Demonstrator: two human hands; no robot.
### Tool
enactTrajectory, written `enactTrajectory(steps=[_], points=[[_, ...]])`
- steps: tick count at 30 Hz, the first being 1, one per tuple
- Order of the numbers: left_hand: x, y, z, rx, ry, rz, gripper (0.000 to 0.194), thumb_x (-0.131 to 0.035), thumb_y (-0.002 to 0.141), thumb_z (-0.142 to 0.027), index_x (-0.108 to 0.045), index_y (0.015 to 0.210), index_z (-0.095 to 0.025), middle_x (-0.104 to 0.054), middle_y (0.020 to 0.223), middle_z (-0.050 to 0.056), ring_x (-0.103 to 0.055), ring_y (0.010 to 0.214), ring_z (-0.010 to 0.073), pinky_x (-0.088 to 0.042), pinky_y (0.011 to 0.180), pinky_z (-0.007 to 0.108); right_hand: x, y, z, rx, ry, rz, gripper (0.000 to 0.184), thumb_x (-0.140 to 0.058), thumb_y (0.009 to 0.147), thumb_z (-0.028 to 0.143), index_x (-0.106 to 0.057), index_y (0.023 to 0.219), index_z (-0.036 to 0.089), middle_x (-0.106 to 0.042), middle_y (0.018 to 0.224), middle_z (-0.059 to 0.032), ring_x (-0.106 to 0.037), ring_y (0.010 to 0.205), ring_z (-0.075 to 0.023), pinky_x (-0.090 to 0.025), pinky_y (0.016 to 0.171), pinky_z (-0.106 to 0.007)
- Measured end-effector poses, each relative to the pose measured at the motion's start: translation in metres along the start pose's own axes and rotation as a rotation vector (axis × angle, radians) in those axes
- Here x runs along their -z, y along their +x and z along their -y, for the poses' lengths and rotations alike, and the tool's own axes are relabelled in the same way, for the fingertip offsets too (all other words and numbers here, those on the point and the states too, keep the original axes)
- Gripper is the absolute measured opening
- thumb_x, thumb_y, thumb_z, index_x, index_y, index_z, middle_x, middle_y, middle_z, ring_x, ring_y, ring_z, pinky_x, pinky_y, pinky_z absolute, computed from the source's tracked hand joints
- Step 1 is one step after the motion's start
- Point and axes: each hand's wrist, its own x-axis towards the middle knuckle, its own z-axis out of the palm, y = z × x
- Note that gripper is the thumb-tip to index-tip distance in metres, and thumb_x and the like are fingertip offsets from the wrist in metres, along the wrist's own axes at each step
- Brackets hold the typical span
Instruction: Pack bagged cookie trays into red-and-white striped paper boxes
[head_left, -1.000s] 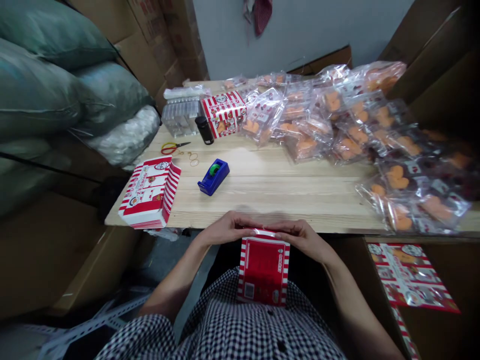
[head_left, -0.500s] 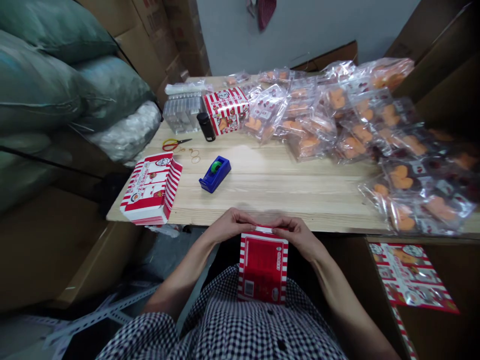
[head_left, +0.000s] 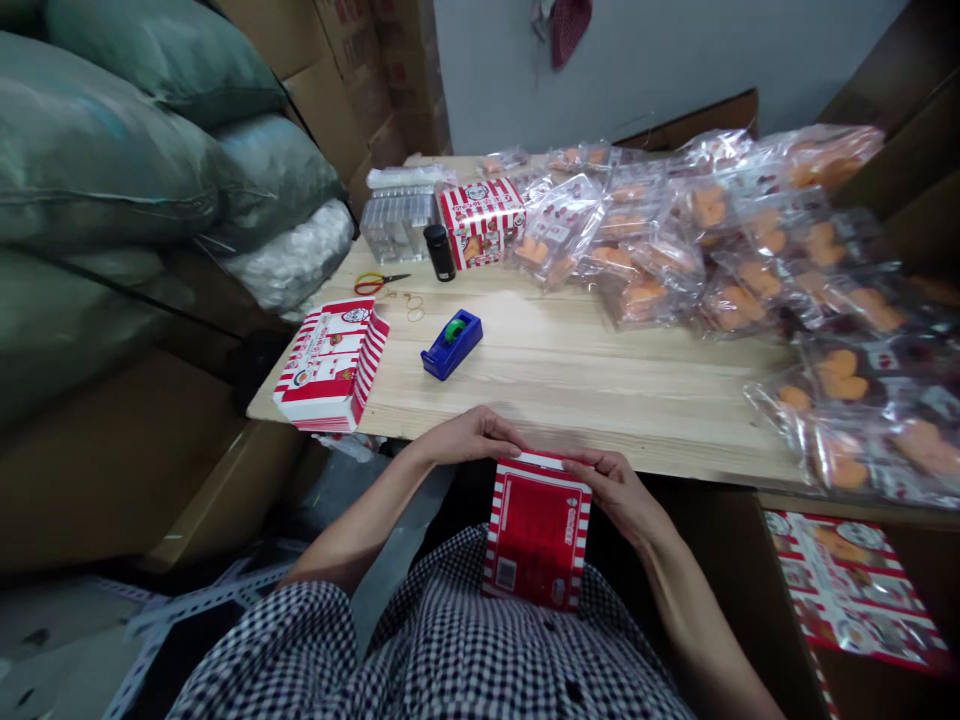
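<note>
My left hand (head_left: pixel 469 437), now drawn slightly further from my right hand (head_left: pixel 611 490), lies half-open at the top edge of the red-and-white striped carton (head_left: pixel 537 530); whether it grips, I cannot tell. My right hand curls over the upper corner, holding it. The carton stands slightly tilted before my checked shirt (head_left: pixel 442 640), just below the table (head_left: pixel 570 370) edge.

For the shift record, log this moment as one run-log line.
left hand: at top edge of red-and-white striped cardboard box | right hand: gripping same edge | nearby: blue tape dispenser on pale wooden table
</note>
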Motion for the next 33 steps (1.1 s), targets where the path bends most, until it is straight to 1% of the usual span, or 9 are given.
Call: enactTrajectory(steps=[6, 9, 13, 15, 18, 20, 25, 29, 33], points=[[-0.010, -0.014, 0.005, -0.087, 0.050, -0.078, 0.026, -0.066, 0.088, -0.032, -0.078, 0.108, -0.020, -0.079, 0.104, 0.009, -0.073, 0.094, 0.0227, -0.054, 0.091, 0.036, -0.007, -0.005, 0.000, 0.055, -0.094, 0.059, 0.041, -0.074, 0.082, 0.053, -0.077, 0.112, 0.025, -0.079, 0.102, -0.0073, -0.074, 0.095, -0.0279, -0.055, 0.091, -0.043], [-0.010, -0.023, 0.011, -0.119, 0.079, -0.116, 0.025, -0.063, 0.090, -0.030, -0.077, 0.110, -0.022, -0.078, 0.107, 0.009, -0.073, 0.096, 0.0218, -0.054, 0.092, 0.036, -0.013, -0.010, 0.002, 0.178, -0.243, 0.097, 0.036, -0.062, 0.093, 0.051, -0.075, 0.118, 0.029, -0.075, 0.119, -0.0054, -0.067, 0.113, -0.0280, -0.048, 0.104, -0.044], [-0.009, -0.029, 0.021, -0.105, 0.081, -0.202, 0.025, -0.065, 0.090, -0.029, -0.077, 0.110, -0.022, -0.078, 0.106, 0.009, -0.072, 0.098, 0.0221, -0.055, 0.091, 0.035, -0.017, -0.015, 0.004, 0.307, -0.388, 0.153, 0.034, -0.059, 0.096, 0.045, -0.069, 0.126, 0.034, -0.066, 0.135, -0.0036, -0.057, 0.129, -0.0279, -0.039, 0.113, -0.048], [-0.009, -0.032, 0.021, -0.100, 0.075, -0.206, 0.025, -0.064, 0.090, -0.029, -0.077, 0.110, -0.023, -0.077, 0.109, 0.010, -0.071, 0.103, 0.0232, -0.054, 0.093, 0.036, -0.015, -0.015, 0.003, 0.340, -0.425, 0.159, 0.034, -0.060, 0.096, 0.043, -0.068, 0.128, 0.037, -0.065, 0.136, -0.0032, -0.055, 0.130, -0.0278, -0.036, 0.114, -0.050], [-0.011, -0.036, 0.016, -0.125, 0.080, -0.132, 0.028, -0.062, 0.093, -0.028, -0.074, 0.117, -0.025, -0.073, 0.121, 0.010, -0.066, 0.118, 0.0246, -0.049, 0.103, 0.040, -0.008, -0.015, 0.001, 0.353, -0.478, 0.175, 0.033, -0.056, 0.098, 0.042, -0.067, 0.128, 0.037, -0.065, 0.136, -0.0030, -0.053, 0.131, -0.0276, -0.034, 0.116, -0.052], [-0.014, -0.038, 0.014, -0.144, 0.086, -0.115, 0.032, -0.065, 0.090, -0.025, -0.072, 0.122, -0.027, -0.071, 0.127, 0.010, -0.064, 0.121, 0.0253, -0.047, 0.106, 0.042, -0.003, -0.014, -0.001, 0.356, -0.498, 0.177, 0.032, -0.054, 0.099, 0.041, -0.067, 0.128, 0.037, -0.065, 0.136, -0.0032, -0.054, 0.131, -0.0277, -0.034, 0.115, -0.053], [-0.022, -0.036, 0.018, -0.162, 0.085, -0.181, 0.032, -0.068, 0.089, -0.026, -0.072, 0.120, -0.026, -0.072, 0.124, 0.010, -0.068, 0.115, 0.0265, -0.050, 0.104, 0.044, -0.001, -0.012, -0.007, 0.365, -0.471, 0.114, 0.028, -0.055, 0.099, 0.039, -0.073, 0.120, 0.034, -0.069, 0.129, -0.0054, -0.058, 0.126, -0.0274, -0.039, 0.112, -0.050], [-0.021, -0.031, 0.026, -0.199, 0.158, -0.184, 0.029, -0.068, 0.089, -0.027, -0.073, 0.118, -0.028, -0.071, 0.126, 0.007, -0.062, 0.125, 0.0265, -0.045, 0.109, 0.045, -0.008, -0.005, -0.011, 0.403, -0.485, 0.065, 0.022, -0.064, 0.094, 0.036, -0.076, 0.113, 0.032, -0.072, 0.121, -0.0063, -0.063, 0.118, -0.0259, -0.045, 0.107, -0.047], [-0.017, -0.026, 0.035, -0.259, 0.180, -0.191, 0.029, -0.067, 0.090, -0.026, -0.073, 0.117, -0.031, -0.071, 0.125, 0.005, -0.058, 0.131, 0.0244, -0.045, 0.110, 0.044, -0.010, 0.003, -0.013, 0.407, -0.519, 0.096, 0.027, -0.070, 0.090, 0.034, -0.075, 0.117, 0.033, -0.071, 0.124, -0.0067, -0.063, 0.119, -0.0262, -0.045, 0.107, -0.047]])
